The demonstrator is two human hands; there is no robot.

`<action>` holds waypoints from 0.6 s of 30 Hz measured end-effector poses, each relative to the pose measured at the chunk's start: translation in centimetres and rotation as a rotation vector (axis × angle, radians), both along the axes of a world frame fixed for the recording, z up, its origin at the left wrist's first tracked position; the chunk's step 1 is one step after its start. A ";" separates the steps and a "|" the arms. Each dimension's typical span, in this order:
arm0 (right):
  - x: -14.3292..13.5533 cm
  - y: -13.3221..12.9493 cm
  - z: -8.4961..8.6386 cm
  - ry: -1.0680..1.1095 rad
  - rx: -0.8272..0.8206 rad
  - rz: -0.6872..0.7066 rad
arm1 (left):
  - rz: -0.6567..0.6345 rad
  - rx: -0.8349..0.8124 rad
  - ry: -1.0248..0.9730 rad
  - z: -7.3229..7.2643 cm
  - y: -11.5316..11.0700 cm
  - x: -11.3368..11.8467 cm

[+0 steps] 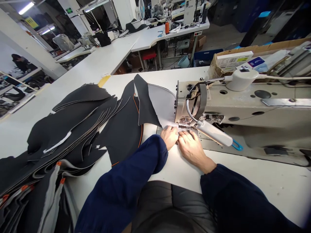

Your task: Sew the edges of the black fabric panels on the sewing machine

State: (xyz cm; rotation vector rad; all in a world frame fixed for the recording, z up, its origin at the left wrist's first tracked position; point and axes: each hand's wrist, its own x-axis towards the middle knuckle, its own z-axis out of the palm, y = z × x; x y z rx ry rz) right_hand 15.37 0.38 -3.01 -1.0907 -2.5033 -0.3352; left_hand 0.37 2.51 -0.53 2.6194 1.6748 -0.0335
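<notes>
Both hands are side by side at the needle area of a sewing machine (pixel 201 110). My left hand (pixel 169 137) has its fingers curled down at the plate's left side, and what they hold, if anything, is hidden. My right hand (pixel 190 147) lies just right of it, fingers bent and pressed together near the presser foot; anything under them is too small to name. A white lamp (pixel 215 132) on a bendy metal neck lights the spot. Left of the machine lies a dark fabric panel (pixel 125 129) with orange edging, and a dark piece (pixel 146 103) rests over it.
Stacks of dark cut fabric (pixel 73 129) cover the table's left side, with grey-edged, orange-marked pieces (pixel 52 194) at the near left. A cardboard box (pixel 215 66) with packets stands behind the machine. A person (pixel 23 63) sits far left.
</notes>
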 end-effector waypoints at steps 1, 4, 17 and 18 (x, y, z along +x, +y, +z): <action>0.1 0.1 -0.1 0.012 -0.004 -0.007 | 0.000 0.003 0.001 -0.1 0.4 0.1; 0.3 0.2 -0.3 0.027 -0.018 -0.023 | 0.014 -0.004 0.016 -0.1 1.3 0.4; 0.9 0.5 -0.8 0.063 0.014 0.004 | -0.021 -0.031 -0.068 0.2 2.3 0.9; 1.1 0.6 -0.8 0.062 0.024 0.014 | -0.031 -0.029 -0.080 -0.1 2.4 1.0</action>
